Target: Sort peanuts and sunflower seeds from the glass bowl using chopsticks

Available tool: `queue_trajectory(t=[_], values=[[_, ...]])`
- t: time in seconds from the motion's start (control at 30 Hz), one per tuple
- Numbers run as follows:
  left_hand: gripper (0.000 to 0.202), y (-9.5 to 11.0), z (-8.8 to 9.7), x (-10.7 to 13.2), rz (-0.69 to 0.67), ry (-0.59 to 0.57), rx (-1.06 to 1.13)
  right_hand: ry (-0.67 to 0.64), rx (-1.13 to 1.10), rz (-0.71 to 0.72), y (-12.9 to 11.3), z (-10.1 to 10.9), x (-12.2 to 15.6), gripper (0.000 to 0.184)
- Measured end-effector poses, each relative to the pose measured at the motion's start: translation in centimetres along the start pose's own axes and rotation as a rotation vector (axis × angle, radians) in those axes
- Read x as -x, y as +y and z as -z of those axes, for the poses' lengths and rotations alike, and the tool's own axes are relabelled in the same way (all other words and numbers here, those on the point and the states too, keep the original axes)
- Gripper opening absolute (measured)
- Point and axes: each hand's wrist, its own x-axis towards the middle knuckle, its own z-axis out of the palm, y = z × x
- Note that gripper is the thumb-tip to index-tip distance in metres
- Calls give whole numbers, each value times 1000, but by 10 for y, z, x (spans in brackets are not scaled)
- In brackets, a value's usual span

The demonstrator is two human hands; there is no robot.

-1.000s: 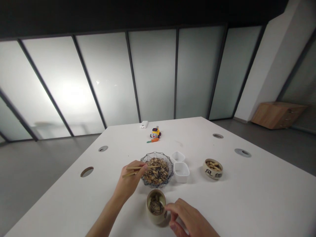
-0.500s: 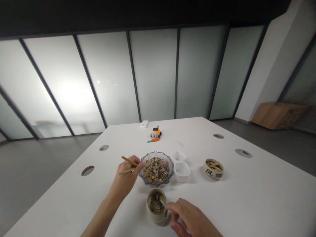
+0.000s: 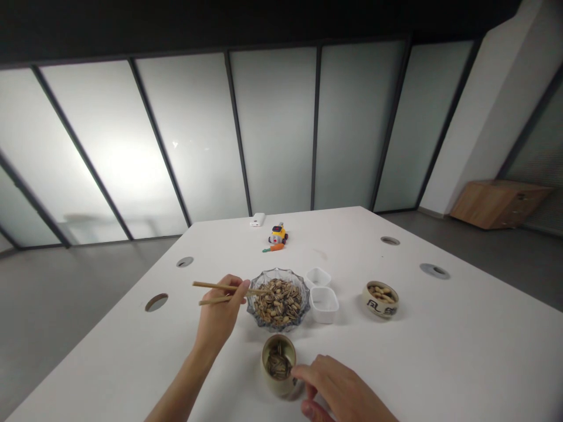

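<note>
My left hand (image 3: 219, 316) is closed around a pair of wooden chopsticks (image 3: 215, 293), whose tips reach over the near left rim of a glass bowl (image 3: 278, 300) full of striped sunflower seeds. Closer to me stands a small beige cup (image 3: 278, 363) partly filled with seeds. My right hand (image 3: 338, 391) rests at the cup's right side, its curled fingers touching the cup's rim and wall.
Two empty white plastic tubs (image 3: 323, 305) sit right of the glass bowl, and a patterned bowl of peanuts (image 3: 380, 299) farther right. A yellow toy car (image 3: 278, 235), a toy carrot (image 3: 273, 248) and a white box (image 3: 257, 220) lie at the far edge. Round holes dot the white table (image 3: 440, 351).
The chopsticks have drawn back to the left, from over the middle of the seed bowl to its left rim, and now stick out farther left of my hand. My right hand stays at the cup.
</note>
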Motion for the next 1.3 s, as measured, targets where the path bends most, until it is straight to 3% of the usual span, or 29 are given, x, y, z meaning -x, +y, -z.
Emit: queue_trajectory(t=[0.37,0.73,0.9,1.3], values=[[39,-6,-11,7,-6,-111,9,26,-36,20,0,1,-2,25],[43,-18,-11,2,40,-65,137,30,-37,43,-4,2,-1,23],[41,-15,-11,2,45,-85,169,36,-38,52,-4,2,-2,22],[36,-3,0,1,-52,-114,15,-14,-39,22,-6,5,-2,27]])
